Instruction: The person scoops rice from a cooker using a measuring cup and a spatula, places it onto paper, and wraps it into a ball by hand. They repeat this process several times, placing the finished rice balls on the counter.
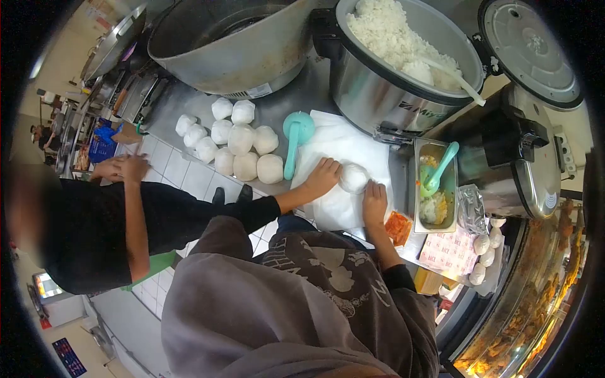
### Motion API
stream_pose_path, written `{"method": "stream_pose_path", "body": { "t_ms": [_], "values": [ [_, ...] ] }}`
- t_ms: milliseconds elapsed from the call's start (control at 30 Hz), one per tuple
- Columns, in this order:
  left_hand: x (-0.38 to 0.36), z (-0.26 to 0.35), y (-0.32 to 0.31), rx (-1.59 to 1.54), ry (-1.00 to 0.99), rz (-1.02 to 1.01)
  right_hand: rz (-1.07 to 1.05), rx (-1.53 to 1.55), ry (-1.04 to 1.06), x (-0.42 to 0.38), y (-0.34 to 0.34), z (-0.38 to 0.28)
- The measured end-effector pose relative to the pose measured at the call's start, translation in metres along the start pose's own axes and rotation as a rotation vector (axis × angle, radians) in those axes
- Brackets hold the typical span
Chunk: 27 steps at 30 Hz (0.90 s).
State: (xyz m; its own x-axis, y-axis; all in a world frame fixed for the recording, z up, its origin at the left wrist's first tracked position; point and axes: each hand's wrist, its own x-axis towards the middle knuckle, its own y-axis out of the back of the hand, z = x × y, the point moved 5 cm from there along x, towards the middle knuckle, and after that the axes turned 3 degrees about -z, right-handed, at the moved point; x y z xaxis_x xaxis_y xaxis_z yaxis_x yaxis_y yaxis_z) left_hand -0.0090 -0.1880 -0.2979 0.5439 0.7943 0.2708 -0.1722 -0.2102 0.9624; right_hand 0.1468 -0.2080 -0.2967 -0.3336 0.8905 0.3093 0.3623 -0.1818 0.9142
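Observation:
A round white paper-wrapped rice parcel [354, 179] sits on a stack of white wrapping paper [343, 135] in front of me. My left hand [323, 177] is at its left side, fingers curled and gripping the wrapping. On the near right side, my right hand [375, 200] has its fingers bent together at the paper's edge. Exactly what its fingertips pinch is hard to see. A turquoise scoop [299, 129] lies left of the paper. Several similar wrapped parcels [241, 138] are grouped further left on the metal counter.
A large rice cooker [372, 94] full of rice stands behind the paper, beside a big metal pot [239, 57]. To the right are a metal tray [414, 189] with a turquoise spoon [441, 167] and some orange-red food [398, 228]. Another person [94, 233] stands at the left.

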Motion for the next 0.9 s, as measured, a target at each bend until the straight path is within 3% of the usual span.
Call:
{"method": "stream_pose_path", "body": {
  "t_ms": [100, 167, 233, 367, 433, 467, 533, 567, 633, 700, 767, 833, 867, 900],
  "values": [
    [-0.009, 0.013, 0.014, -0.179, 0.098, 0.12, 0.124, 0.062, -0.106, -0.003, 0.005, -0.017],
    [-0.011, 0.016, 0.015, -0.257, 0.135, 0.053, 0.112, 0.216, -0.181, -0.001, 0.008, -0.024],
    [-0.014, 0.015, 0.016, -0.373, 0.212, 0.102, 0.126, 0.52, -0.402, -0.001, 0.002, -0.021],
    [-0.016, 0.009, 0.017, -0.531, 0.197, 0.161, 0.211, 0.752, -0.476, 0.021, -0.008, -0.036],
    [-0.021, 0.004, 0.009, -0.847, 0.259, 0.148, 0.258, 0.915, -0.5, 0.041, 0.008, -0.046],
    [-0.022, 0.004, 0.009, -0.842, 0.271, 0.154, 0.219, 0.942, -0.511, 0.051, 0.011, -0.046],
    [-0.022, -0.004, 0.019, -1.137, 0.483, 0.282, 0.187, 0.977, -0.457, 0.069, 0.019, -0.053],
    [-0.019, -0.002, 0.027, -1.126, 0.5, 0.294, 0.165, 1.012, -0.41, 0.078, 0.023, -0.059],
    [-0.009, -0.004, 0.059, -1.818, 0.515, 0.651, 0.091, 1.087, -0.367, 0.091, 0.036, -0.074],
    [-0.002, -0.015, 0.079, -1.85, 0.485, 0.705, 0.056, 1.381, -0.372, 0.098, 0.042, -0.091],
    [-0.003, -0.028, 0.097, -1.894, 0.448, 0.754, 0.009, 1.356, -0.28, 0.105, 0.054, -0.111],
    [-0.005, -0.04, 0.118, -1.878, 0.462, 0.674, -0.01, 1.452, -0.189, 0.11, 0.058, -0.131],
    [-0.008, -0.046, 0.133, -1.78, 0.539, 0.699, -0.024, 1.456, -0.185, 0.111, 0.054, -0.136],
    [-0.011, -0.052, 0.135, -1.77, 0.545, 0.71, 0.032, 1.22, -0.134, 0.116, 0.05, -0.141]
  ]
}}
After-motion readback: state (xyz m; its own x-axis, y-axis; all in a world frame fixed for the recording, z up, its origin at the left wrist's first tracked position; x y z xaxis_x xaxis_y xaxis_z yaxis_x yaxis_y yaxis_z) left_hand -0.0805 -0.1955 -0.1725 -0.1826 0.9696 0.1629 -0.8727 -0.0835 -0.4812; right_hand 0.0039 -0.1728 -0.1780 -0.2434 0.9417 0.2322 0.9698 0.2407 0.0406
